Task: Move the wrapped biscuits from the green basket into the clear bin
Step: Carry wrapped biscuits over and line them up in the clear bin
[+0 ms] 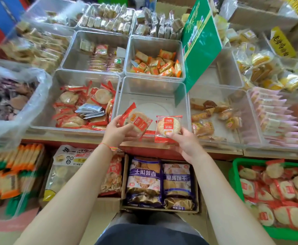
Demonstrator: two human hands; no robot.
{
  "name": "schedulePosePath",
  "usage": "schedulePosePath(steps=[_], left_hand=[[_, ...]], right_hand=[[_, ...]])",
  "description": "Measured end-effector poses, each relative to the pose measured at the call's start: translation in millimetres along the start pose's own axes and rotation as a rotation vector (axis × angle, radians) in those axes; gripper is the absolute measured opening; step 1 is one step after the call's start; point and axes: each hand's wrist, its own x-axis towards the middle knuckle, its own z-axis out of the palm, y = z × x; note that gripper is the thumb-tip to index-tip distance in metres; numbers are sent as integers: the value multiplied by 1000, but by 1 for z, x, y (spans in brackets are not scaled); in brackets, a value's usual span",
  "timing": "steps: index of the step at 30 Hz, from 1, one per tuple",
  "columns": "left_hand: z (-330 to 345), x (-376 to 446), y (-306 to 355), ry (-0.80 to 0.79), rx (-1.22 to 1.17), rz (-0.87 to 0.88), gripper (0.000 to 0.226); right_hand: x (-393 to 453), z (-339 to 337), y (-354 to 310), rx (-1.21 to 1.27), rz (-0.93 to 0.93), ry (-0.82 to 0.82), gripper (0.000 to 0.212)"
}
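— Both hands pinch a wrapped biscuit each: left hand (117,128), right hand (183,142). Why over the clear bin (180,89)?
— Probably to lay the packs flat inside it. Most biscuits wait in the green basket (234,167), lower right.

Bright, even light with soft shadows; wide-angle bending at the edges, motion blur smearing the outer bins, centre sharp.

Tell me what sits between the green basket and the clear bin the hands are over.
In the head view, between the green basket and the clear bin run the red shelf edge and the right hand with its forearm.
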Motion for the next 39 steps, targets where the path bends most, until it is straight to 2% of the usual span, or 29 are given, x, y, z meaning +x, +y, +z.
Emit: schedulePosePath(steps=[5,8,11,13,16,19,21,25,29,34,36,39], left_hand=[[-11,35,22,109,235,114,34],[-11,54,24,173,378,155,22],[-5,70,19,167,617,210,16],[0,80,14,165,854,272,22],[10,97,10,70,1109,292,43],[14,117,2,17,1508,373,27],[13,126,-2,-43,1773,441,25],[1,136,-5,-256,2017,350,32],[-12,131,-5,-379,2052,429,32],[-19,123,-9,-339,1945,498,32],[-23,115,-15,-278,1849,553,28],[-25,109,-21,-108,1664,680,22]], right_hand=[[33,6,-11,-116,-61,54,42],[51,6,-13,-187,-90,53,43],[60,2,-12,-228,-102,66,36],[63,-3,-10,-195,-109,82,24],[65,-12,-7,-164,-143,136,8],[71,-16,-7,-150,-162,193,7],[78,-11,-9,-139,-165,215,12],[93,9,-11,-288,-204,226,22],[121,44,-11,-570,-244,200,26],[155,90,-1,-981,-249,211,30],[163,103,6,-1102,-179,102,34],[167,117,11,-1228,-35,-165,36]])
